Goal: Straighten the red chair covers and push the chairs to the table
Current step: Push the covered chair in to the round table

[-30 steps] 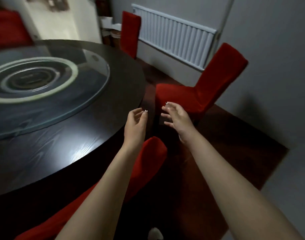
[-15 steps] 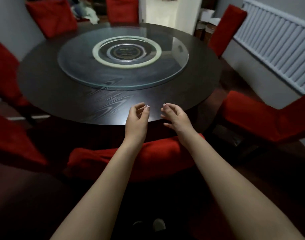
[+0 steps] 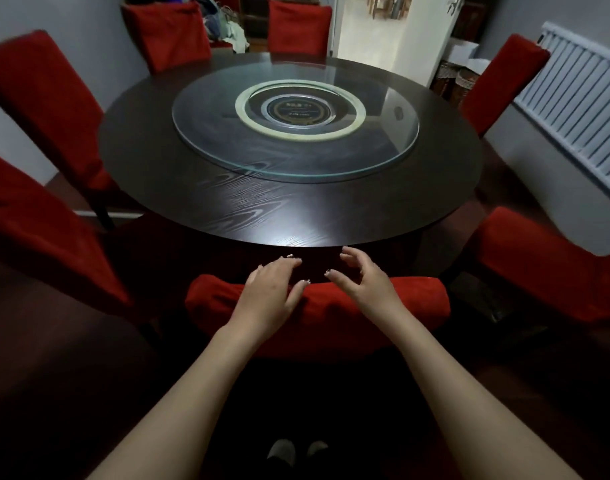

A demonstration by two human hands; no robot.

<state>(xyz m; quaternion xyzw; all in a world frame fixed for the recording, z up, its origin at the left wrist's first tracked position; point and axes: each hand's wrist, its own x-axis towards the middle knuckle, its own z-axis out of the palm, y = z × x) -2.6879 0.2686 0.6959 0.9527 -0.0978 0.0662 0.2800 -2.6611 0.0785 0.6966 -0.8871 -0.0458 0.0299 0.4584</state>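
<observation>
Two hands now over the near chair back (image 3: 383,299), w/ its red cover, tucked just short of the counter (image 3: 289,202) edge; half a sec ago they hung higher, over the counter rim; left hand (image 3: 272,289) flat, fingers spread, resting on the cover; right hand (image 3: 362,282) open, curled, holding nothing; prob. next: smoothing/pushing; chair right of it (image 3: 539,265) sits angled out.

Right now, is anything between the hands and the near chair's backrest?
Nothing visible. The left hand and right hand hover open just over the top of the chair, whose back sits close to the table edge.
</observation>
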